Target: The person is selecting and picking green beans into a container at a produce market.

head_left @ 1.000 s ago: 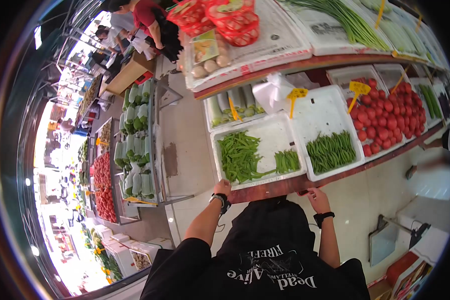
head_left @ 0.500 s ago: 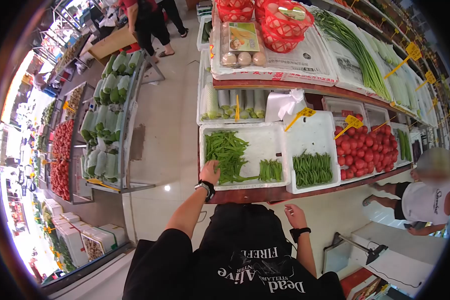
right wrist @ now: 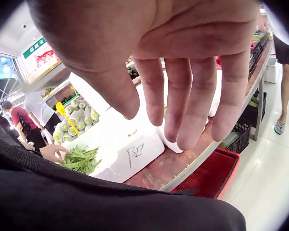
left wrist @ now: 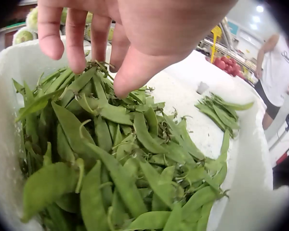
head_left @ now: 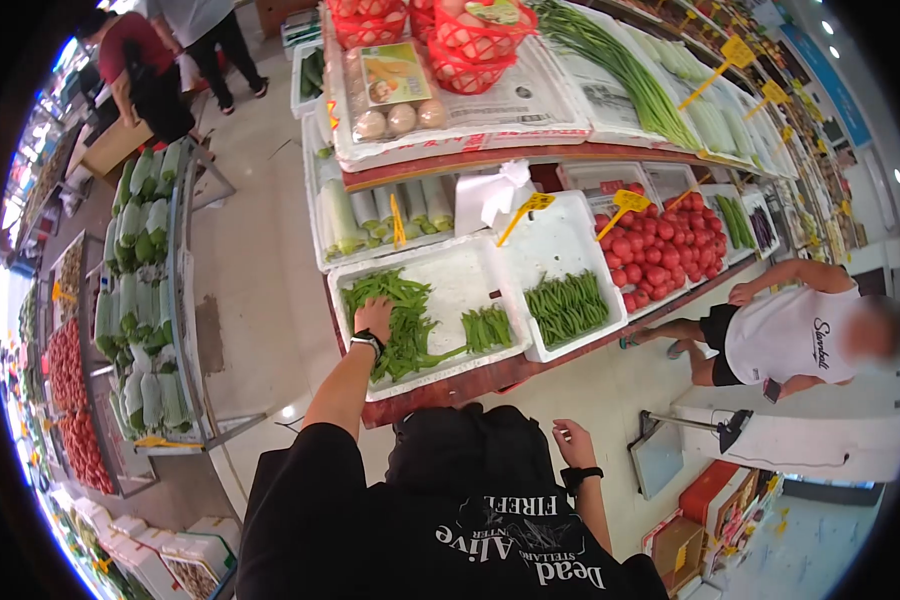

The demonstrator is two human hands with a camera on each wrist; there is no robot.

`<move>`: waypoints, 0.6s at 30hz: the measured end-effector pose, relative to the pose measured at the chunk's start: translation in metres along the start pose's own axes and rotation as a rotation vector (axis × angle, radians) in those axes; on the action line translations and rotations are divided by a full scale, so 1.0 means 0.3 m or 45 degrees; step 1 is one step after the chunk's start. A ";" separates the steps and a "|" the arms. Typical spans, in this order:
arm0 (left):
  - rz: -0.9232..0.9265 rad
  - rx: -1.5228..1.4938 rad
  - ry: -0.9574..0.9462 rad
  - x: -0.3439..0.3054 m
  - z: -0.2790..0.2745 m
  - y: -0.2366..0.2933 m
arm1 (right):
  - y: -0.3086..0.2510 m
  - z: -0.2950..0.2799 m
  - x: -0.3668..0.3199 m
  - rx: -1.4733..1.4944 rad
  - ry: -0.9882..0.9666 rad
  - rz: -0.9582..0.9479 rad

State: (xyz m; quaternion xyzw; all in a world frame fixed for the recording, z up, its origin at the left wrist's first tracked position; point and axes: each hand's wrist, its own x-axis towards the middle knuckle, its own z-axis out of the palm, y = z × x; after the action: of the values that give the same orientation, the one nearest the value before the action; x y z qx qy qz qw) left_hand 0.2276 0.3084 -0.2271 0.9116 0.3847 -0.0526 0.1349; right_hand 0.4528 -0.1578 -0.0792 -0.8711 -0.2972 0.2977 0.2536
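My left hand (head_left: 374, 317) reaches over a pile of flat green pea pods (head_left: 406, 338) heaped in the left part of a white foam box (head_left: 440, 373). In the left wrist view, the fingers of this hand (left wrist: 130, 29) hang loosely apart, fingertips right at the top of the pods (left wrist: 120, 159); none are gripped. A smaller bunch of pods (head_left: 487, 328) lies at the box's right side. My right hand (head_left: 573, 443) hangs beside my body, in front of the stand. In the right wrist view, its fingers (right wrist: 156, 96) are relaxed and hold nothing.
A foam box of green beans (head_left: 567, 308) and a heap of tomatoes (head_left: 660, 248) stand to the right. Eggs in red baskets (head_left: 475, 60) sit on the shelf above. A person in a white shirt (head_left: 785, 335) stands at right. A red crate (right wrist: 207, 173) is below the stand.
My left hand has gone from the box's front edge onto the pod pile. My right hand has left the stand's edge and dropped back beside my body. The head view has shifted.
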 end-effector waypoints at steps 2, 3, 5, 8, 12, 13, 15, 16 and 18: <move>0.042 0.093 -0.079 0.013 -0.004 -0.009 | 0.018 0.001 -0.033 -0.015 0.047 0.036; 0.033 0.080 -0.067 0.022 0.010 -0.021 | 0.027 0.003 -0.047 -0.023 0.067 0.052; -0.009 0.075 -0.067 0.040 0.013 -0.019 | 0.045 0.020 -0.077 -0.004 0.073 0.069; -0.112 0.120 -0.068 0.067 0.034 -0.011 | 0.056 0.047 -0.115 -0.014 0.044 0.083; -0.229 0.127 0.054 0.100 0.060 -0.006 | 0.083 0.065 -0.173 -0.005 -0.004 0.118; -0.233 0.105 0.065 0.098 0.056 -0.004 | 0.094 0.067 -0.186 -0.014 -0.017 0.139; -0.234 0.005 0.135 0.089 0.045 -0.002 | 0.122 0.061 -0.189 -0.030 -0.035 0.157; -0.190 -0.022 0.173 0.074 0.044 0.001 | 0.134 0.062 -0.192 -0.035 -0.039 0.163; -0.085 -0.062 0.255 0.050 0.040 -0.003 | 0.143 0.078 -0.193 -0.030 -0.043 0.173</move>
State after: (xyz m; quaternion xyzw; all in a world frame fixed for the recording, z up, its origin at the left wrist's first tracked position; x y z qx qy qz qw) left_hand 0.2377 0.3159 -0.2417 0.8954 0.4276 0.0439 0.1161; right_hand 0.4154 -0.2203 -0.1006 -0.8870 -0.2453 0.3252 0.2175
